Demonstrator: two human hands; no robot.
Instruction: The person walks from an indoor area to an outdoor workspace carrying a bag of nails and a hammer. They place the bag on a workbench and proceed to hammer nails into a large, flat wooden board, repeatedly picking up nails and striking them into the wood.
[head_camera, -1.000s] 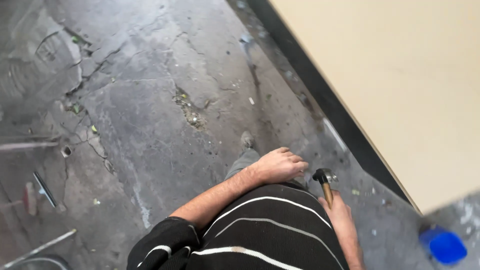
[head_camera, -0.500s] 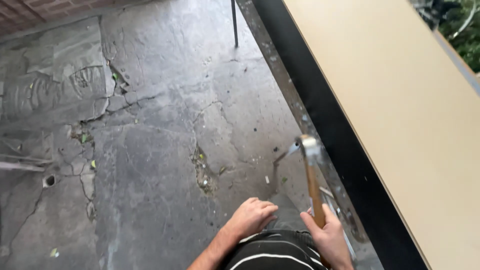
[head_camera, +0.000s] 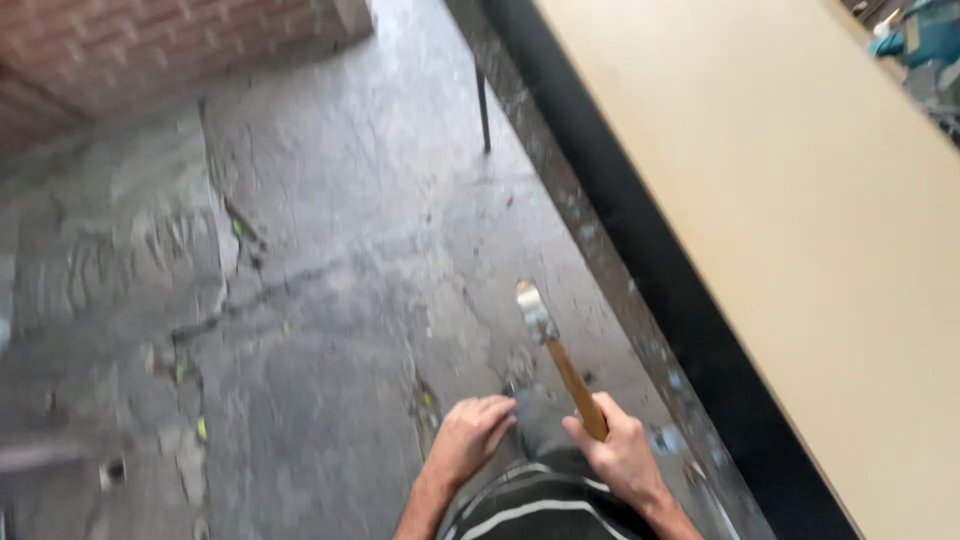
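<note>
Wooden-handled hammer (head_camera: 560, 360), gripped low on its shaft by our right hand (head_camera: 622, 455), metal head raised above cracked concrete floor (head_camera: 320, 300); we judge it rigid and head-heavy, best held near the handle's end. Left hand (head_camera: 470, 435) loosely curled, holding nothing.

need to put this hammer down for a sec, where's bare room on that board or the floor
The tan board is bare from its black edge out to the far corner, where blurred teal things crowd it. The cracked concrete floor lies open between the brick wall and a thin metal leg. The right hand grips the hammer; the left hand is empty.
</note>
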